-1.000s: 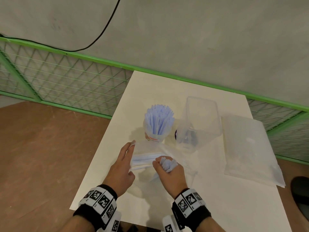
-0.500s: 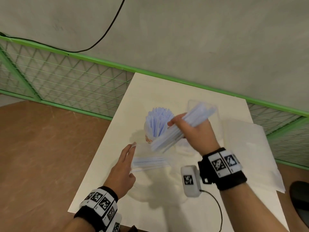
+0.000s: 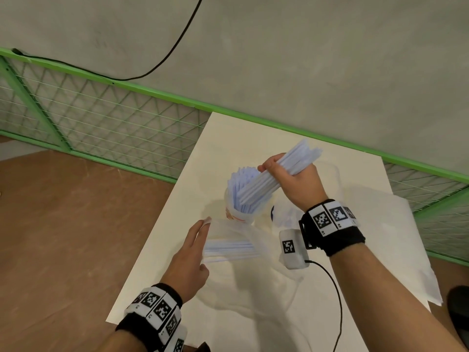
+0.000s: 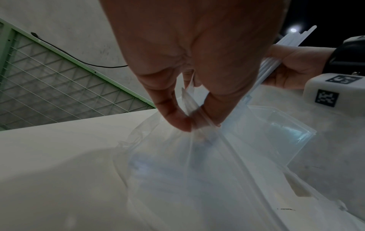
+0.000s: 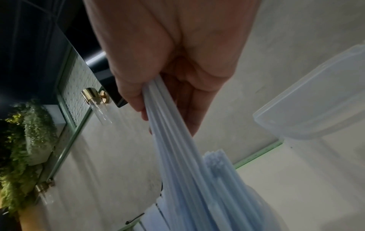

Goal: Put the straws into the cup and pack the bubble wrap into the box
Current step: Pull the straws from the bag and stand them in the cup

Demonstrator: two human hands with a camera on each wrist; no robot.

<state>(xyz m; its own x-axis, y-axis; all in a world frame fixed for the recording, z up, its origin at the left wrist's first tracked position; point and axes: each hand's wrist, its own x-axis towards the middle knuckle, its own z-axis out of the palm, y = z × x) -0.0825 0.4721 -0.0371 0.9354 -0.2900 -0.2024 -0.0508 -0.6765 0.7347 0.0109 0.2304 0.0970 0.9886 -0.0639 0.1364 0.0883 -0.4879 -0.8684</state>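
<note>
My right hand [image 3: 289,174] grips a bundle of pale blue straws [image 3: 276,174], tilted, with the lower ends dipping into the clear cup [image 3: 238,215], which stands full of straws [image 3: 238,184]. The same bundle of straws [image 5: 177,156] runs down from my right hand's fingers [image 5: 138,100] in the right wrist view. My left hand [image 3: 195,240] pinches the edge of a clear plastic bag [image 4: 189,140] lying on the table, with more straws [image 3: 228,247] inside it. The clear box [image 4: 276,129] stands behind the cup, mostly hidden by my right hand. The bubble wrap sheet [image 3: 396,240] lies flat at the right.
The white table [image 3: 177,224] has its left edge near my left hand and a green mesh fence [image 3: 101,123] behind it. A cable [image 3: 332,283] hangs from the right wrist camera over the near table. A dark object [image 3: 459,308] shows at the far right edge.
My right hand lifted a bundle of straws out of the bag and carried it up and back to the cup; their ends now enter the cup. My left hand stayed on the bag.
</note>
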